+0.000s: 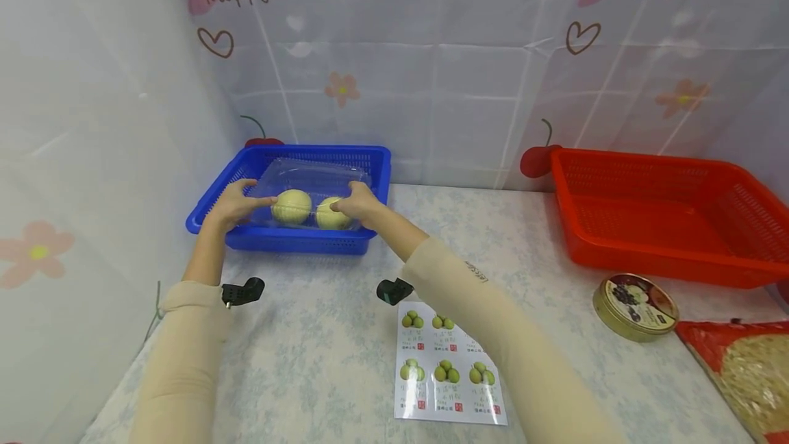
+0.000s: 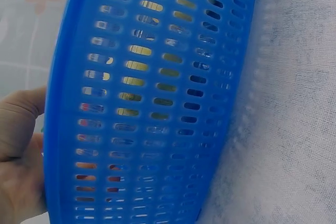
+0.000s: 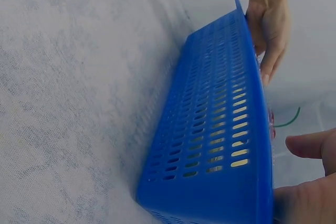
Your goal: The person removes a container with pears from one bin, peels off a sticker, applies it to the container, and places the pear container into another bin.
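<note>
A clear plastic box [image 1: 317,175] with two round, pale yellow fruits [image 1: 292,205] lies in a blue perforated basket [image 1: 296,241]. My left hand [image 1: 233,205] grips the box's left end, its thumb reaching along the front toward a fruit. At the right end my right hand [image 1: 362,204] holds the box, thumb and forefinger over its edge. The left wrist view has the basket wall [image 2: 157,127] covering most of the scene. In the right wrist view both hands are at the rim, with their lower fingers partly hidden.
An open red basket [image 1: 622,262] stands at the right. Before it are a round gold tin [image 1: 636,307] and a red-edged bag of pale grain-like contents [image 1: 758,368]. A sheet of fruit labels [image 1: 450,389] lies under the right forearm. Printed curtains hang behind and at the left.
</note>
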`<state>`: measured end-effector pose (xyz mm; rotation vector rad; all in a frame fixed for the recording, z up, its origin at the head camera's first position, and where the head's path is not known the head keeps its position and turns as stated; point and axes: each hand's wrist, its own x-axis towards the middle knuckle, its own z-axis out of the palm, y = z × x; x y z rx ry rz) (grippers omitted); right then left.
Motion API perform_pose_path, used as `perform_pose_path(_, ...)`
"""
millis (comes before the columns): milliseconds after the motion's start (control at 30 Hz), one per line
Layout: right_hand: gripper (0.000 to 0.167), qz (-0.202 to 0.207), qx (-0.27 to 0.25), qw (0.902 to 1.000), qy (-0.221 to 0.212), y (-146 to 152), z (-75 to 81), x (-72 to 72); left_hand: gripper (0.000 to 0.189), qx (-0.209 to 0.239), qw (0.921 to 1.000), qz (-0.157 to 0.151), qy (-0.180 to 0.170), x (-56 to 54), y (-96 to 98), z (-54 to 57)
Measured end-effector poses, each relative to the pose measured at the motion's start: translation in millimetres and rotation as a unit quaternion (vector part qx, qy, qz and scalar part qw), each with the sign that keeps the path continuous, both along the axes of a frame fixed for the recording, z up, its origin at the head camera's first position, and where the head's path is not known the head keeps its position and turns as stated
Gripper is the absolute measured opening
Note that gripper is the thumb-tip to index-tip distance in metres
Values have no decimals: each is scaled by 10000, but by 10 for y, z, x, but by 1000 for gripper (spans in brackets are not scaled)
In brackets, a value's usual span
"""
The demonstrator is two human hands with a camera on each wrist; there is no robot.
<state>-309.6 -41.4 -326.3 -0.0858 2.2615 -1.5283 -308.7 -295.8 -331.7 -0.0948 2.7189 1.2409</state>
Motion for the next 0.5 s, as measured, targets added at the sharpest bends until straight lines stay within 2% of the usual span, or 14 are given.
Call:
perform_pose_path(100,72,49,-221,9997,-55,24,26,34,87,32,9999,12,159,27,-28,18)
perform_pose_path(233,67,-51,-266,9994,230,44,78,40,90,62,9989,132,450,70,-34,63)
perform_pose_path(367,64,-144,-268,9984,482,52,161,33,90,405,9970,199,625,102,-42,121)
perform_pose_path(500,64,-313,-532,9963,601,69,222,43,89,741,9950,157,657,128,-54,168)
